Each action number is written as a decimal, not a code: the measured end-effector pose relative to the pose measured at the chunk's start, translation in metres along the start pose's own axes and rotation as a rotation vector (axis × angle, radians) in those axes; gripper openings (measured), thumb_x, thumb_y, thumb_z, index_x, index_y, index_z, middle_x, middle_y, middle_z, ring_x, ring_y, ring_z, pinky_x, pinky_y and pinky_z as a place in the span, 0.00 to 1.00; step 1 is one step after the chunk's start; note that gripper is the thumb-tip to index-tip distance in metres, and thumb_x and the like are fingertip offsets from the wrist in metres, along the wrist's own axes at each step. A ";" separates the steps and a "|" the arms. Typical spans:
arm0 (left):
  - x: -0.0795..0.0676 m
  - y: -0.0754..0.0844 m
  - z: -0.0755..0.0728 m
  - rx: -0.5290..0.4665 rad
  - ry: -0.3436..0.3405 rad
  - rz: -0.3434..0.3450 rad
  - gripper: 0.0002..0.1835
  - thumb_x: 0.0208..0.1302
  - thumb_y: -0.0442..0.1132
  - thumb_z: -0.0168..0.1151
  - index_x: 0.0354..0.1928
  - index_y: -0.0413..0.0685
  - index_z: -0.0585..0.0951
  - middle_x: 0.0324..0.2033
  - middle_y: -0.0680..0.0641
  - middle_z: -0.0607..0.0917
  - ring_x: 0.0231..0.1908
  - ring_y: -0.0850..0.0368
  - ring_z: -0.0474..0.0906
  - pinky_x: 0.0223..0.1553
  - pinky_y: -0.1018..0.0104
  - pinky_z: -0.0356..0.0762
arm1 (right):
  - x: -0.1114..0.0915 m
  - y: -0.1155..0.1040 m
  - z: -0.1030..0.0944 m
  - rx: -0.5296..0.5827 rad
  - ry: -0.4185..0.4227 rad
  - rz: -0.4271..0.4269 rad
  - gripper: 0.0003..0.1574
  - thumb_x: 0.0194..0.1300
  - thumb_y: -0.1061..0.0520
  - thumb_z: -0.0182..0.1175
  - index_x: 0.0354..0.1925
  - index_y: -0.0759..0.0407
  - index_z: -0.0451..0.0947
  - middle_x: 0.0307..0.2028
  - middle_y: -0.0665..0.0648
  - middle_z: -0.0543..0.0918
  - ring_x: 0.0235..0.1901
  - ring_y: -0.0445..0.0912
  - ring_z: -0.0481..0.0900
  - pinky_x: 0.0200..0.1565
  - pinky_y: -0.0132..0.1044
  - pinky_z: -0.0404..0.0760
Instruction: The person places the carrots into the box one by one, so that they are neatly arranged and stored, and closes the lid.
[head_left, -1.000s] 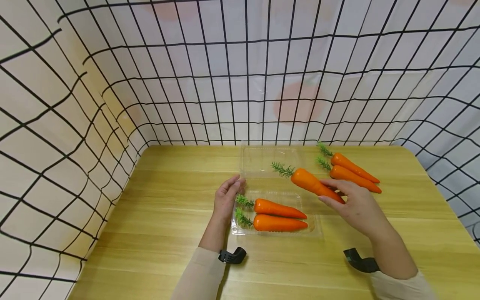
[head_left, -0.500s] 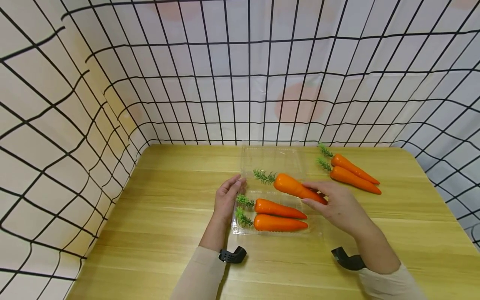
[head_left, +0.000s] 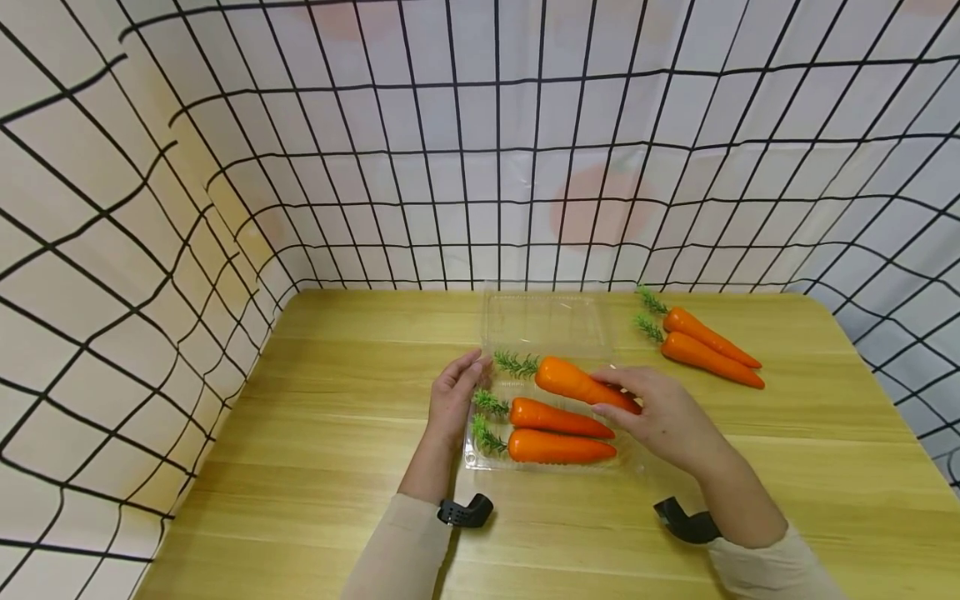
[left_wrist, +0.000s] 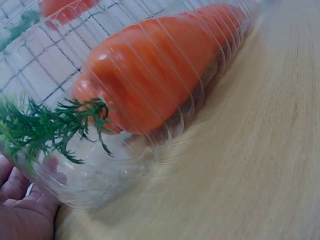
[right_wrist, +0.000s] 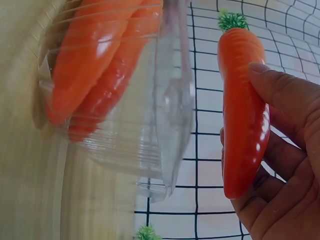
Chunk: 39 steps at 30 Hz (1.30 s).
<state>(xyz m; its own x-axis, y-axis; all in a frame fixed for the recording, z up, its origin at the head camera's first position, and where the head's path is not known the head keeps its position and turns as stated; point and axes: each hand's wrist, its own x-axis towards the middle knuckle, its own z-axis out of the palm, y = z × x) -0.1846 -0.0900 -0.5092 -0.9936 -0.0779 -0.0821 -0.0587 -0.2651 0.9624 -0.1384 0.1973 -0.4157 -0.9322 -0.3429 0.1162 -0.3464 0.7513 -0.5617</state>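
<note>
My right hand (head_left: 663, 417) pinches a toy-like orange carrot (head_left: 566, 379) by its thin end, thumb on top, in the head view. Its green leaves point left, and it hangs above the back part of an opened clear plastic clamshell box (head_left: 630, 460). Two more carrots lie side by side in the box, a rear carrot (head_left: 558, 418) and a front carrot (head_left: 558, 446), leaves to the left. At the box's left edge my left hand (head_left: 450, 400) holds the plastic near the hinge; its fingertips are partly hidden. Ribbed plastic covers the near carrot (left_wrist: 150, 75) in the left wrist view.
Two carrots, a back one (head_left: 708, 335) and a front one (head_left: 708, 358), lie on the wooden table (head_left: 315, 433) at the back right. The clear lid (head_left: 543, 321) lies folded back behind the box. A black-gridded white cloth (head_left: 420, 183) encloses the table.
My right hand has carried the carrot leftward and slightly toward me, from right of the box to above it. The left hand and the carrots in the box stay put.
</note>
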 end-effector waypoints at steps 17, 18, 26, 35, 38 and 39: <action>0.002 -0.003 -0.001 0.017 0.031 -0.014 0.23 0.73 0.42 0.60 0.65 0.39 0.78 0.57 0.42 0.82 0.38 0.60 0.81 0.46 0.70 0.79 | 0.005 -0.002 0.012 0.015 -0.035 0.008 0.27 0.67 0.49 0.69 0.63 0.51 0.81 0.57 0.55 0.86 0.59 0.58 0.81 0.59 0.59 0.80; 0.002 -0.003 -0.001 0.017 0.030 -0.014 0.23 0.73 0.42 0.60 0.65 0.39 0.78 0.57 0.42 0.82 0.39 0.61 0.80 0.46 0.71 0.79 | 0.005 -0.002 0.012 0.016 -0.038 0.010 0.27 0.67 0.48 0.69 0.63 0.51 0.81 0.57 0.55 0.86 0.59 0.58 0.81 0.60 0.60 0.80; 0.002 0.000 -0.001 0.025 0.025 -0.008 0.21 0.74 0.38 0.57 0.65 0.38 0.78 0.63 0.37 0.81 0.49 0.65 0.80 0.51 0.74 0.78 | 0.007 -0.003 0.013 0.023 -0.043 -0.009 0.28 0.67 0.46 0.68 0.63 0.49 0.80 0.57 0.54 0.86 0.60 0.57 0.80 0.61 0.60 0.80; 0.001 0.000 -0.001 0.041 0.017 -0.023 0.22 0.73 0.42 0.61 0.65 0.43 0.79 0.59 0.42 0.86 0.59 0.53 0.81 0.58 0.72 0.78 | 0.010 -0.009 0.018 0.005 -0.061 -0.060 0.27 0.66 0.47 0.69 0.62 0.49 0.82 0.57 0.55 0.86 0.59 0.56 0.81 0.61 0.59 0.79; 0.001 0.000 -0.001 0.026 0.010 -0.017 0.21 0.74 0.41 0.59 0.65 0.42 0.78 0.59 0.40 0.85 0.62 0.48 0.81 0.59 0.71 0.79 | 0.011 -0.009 0.021 0.016 -0.078 -0.058 0.27 0.66 0.48 0.69 0.62 0.49 0.81 0.57 0.55 0.86 0.58 0.56 0.81 0.61 0.59 0.79; 0.001 0.000 0.000 0.021 0.008 -0.018 0.21 0.75 0.41 0.59 0.66 0.42 0.78 0.59 0.40 0.85 0.62 0.47 0.81 0.59 0.70 0.79 | 0.011 -0.009 0.022 0.019 -0.082 -0.051 0.27 0.66 0.48 0.70 0.62 0.49 0.81 0.57 0.54 0.86 0.59 0.55 0.81 0.61 0.58 0.79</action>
<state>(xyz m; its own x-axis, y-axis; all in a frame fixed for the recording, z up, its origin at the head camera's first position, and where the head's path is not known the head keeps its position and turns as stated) -0.1857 -0.0903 -0.5098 -0.9915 -0.0812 -0.1014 -0.0787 -0.2463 0.9660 -0.1434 0.1747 -0.4274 -0.9012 -0.4264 0.0778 -0.3906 0.7211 -0.5722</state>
